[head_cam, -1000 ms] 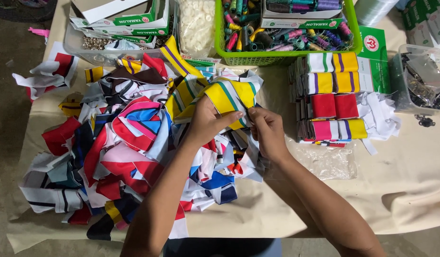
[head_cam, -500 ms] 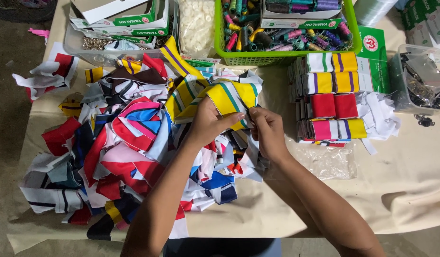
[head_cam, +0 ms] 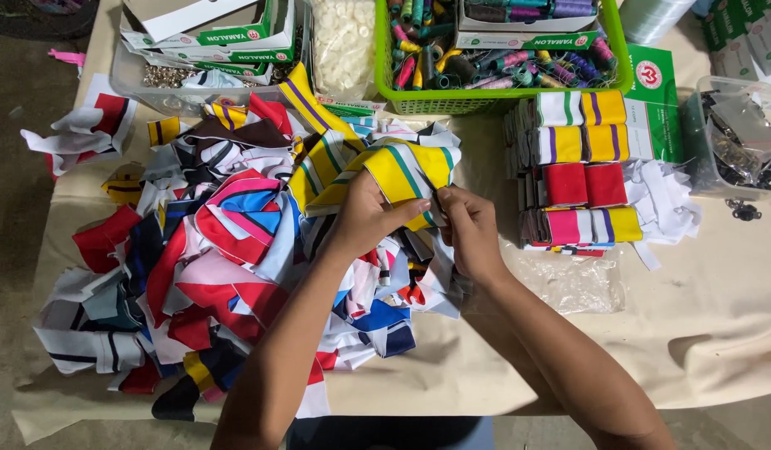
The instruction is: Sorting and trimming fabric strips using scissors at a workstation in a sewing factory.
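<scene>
Head view, hands: the left hand (head_cam: 365, 218) and the right hand (head_cam: 471, 229) meet over the middle of the tabletop (head_cam: 719, 317), both grasping one yellow striped fabric piece (head_cam: 402, 171).
Left hand: fingers curled around the piece's lower edge, thumb on top.
Right hand: fingertips pinching the same edge just beside the left thumb.
Yellow striped fabric piece: held up slightly above the scrap pile (head_cam: 227, 258), its green and white stripes facing the camera.
Scrap pile: mixed red, blue, pink, white and black cuttings, spread across the left half of the cloth-covered tabletop.
Folded stacks (head_cam: 577, 179): neat striped, red and pink-yellow bundles, just right of the hands.
Green basket (head_cam: 494, 98): at the far edge, filled with thread spools.
Clear container (head_cam: 731, 137): far right, holding dark metal bits.
</scene>
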